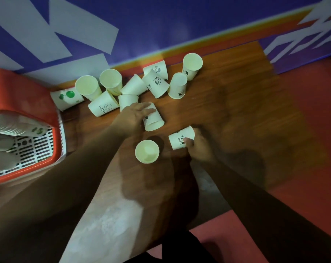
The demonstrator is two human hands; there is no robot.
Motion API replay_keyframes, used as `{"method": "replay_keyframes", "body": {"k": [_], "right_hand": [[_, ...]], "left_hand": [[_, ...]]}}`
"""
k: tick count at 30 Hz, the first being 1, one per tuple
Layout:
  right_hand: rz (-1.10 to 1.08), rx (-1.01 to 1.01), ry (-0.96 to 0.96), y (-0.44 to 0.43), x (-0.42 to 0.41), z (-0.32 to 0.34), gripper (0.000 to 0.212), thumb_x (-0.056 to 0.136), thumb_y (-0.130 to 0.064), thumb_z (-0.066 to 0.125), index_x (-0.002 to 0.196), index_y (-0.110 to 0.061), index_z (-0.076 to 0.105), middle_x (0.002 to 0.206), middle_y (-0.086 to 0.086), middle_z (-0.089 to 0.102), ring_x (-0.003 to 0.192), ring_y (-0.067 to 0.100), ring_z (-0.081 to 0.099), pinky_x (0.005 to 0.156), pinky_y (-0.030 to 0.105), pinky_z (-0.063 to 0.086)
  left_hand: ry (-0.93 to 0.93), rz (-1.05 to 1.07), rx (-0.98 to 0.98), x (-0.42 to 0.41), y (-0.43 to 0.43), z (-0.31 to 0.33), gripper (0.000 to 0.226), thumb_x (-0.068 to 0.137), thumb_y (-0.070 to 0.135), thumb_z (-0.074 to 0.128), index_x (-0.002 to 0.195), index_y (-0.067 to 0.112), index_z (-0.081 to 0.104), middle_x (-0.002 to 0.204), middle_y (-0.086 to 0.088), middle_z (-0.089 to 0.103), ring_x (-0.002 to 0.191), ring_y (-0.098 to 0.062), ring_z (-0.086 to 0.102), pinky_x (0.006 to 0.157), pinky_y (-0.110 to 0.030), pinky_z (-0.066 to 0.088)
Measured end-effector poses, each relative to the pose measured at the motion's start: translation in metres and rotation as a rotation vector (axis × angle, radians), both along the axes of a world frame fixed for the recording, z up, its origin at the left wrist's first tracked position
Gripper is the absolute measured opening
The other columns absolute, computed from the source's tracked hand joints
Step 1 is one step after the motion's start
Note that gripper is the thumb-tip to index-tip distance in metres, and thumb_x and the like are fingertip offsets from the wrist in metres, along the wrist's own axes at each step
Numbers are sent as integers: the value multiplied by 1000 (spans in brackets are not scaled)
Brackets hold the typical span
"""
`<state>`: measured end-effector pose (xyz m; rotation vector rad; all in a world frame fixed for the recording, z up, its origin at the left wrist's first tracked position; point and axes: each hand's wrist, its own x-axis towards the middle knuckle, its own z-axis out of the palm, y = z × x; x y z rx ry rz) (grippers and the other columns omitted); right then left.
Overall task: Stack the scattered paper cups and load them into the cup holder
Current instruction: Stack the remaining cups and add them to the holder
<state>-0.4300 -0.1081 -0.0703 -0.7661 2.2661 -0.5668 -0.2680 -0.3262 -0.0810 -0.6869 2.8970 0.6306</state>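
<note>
Several pale yellow paper cups lie scattered on a wooden table (236, 111), some upright, some on their sides. My left hand (134, 114) rests over a tipped cup (154, 120) near the middle, fingers spread across it. My right hand (198, 145) grips a sideways cup with a panda print (179, 138). An upright cup (147, 151) stands between my two arms. A cup marked HELLO (103, 106) and one with green dots (67, 97) lie at the left of the pile.
A red plastic basket (54, 141) at the left edge holds a stack of nested cups (16, 126). A blue and white banner wall (160, 21) backs the table. A red surface (312, 130) borders the wood at right.
</note>
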Motion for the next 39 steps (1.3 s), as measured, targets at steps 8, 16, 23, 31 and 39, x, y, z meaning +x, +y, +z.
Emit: {"method": "replay_keyframes", "body": {"k": [8, 16, 23, 31, 39], "right_hand": [[23, -128, 22, 9, -9, -6, 25, 93, -25, 59, 90, -2, 70, 121, 16, 57, 118, 18, 50, 91, 13, 34], [-356, -330, -314, 2, -10, 32, 25, 92, -24, 63, 85, 0, 67, 89, 14, 74, 85, 24, 71, 65, 30, 48], [-380, -354, -324, -7, -3, 49, 30, 84, -41, 70, 103, -18, 66, 101, 2, 71, 93, 15, 68, 75, 30, 56], [-283, -421, -295, -13, -7, 72, 39, 82, -45, 71, 114, -28, 56, 116, -3, 64, 106, 11, 62, 86, 32, 55], [6, -498, -362, -11, 19, 101, 57, 82, -27, 75, 131, -31, 45, 124, -13, 58, 113, 4, 57, 90, 26, 50]], "left_hand": [[-123, 11, -208, -15, 7, 4, 71, 84, 39, 76, 147, 22, 49, 141, -14, 43, 129, -33, 38, 109, -45, 34], [420, 705, 395, 19, 33, 54, 68, 81, 36, 84, 137, 19, 48, 124, 8, 58, 108, -8, 59, 82, -16, 49], [589, 716, 780, 66, 102, 81, 66, 84, 32, 80, 142, 29, 49, 125, 22, 64, 116, 0, 60, 89, -17, 52], [473, 608, 614, 73, 127, 50, 69, 78, 27, 85, 135, 34, 47, 128, 25, 56, 119, 2, 52, 96, -18, 42], [172, 586, 401, 93, 126, 9, 83, 79, 50, 72, 153, 37, 38, 142, 0, 41, 130, -21, 34, 108, -33, 28]]}}
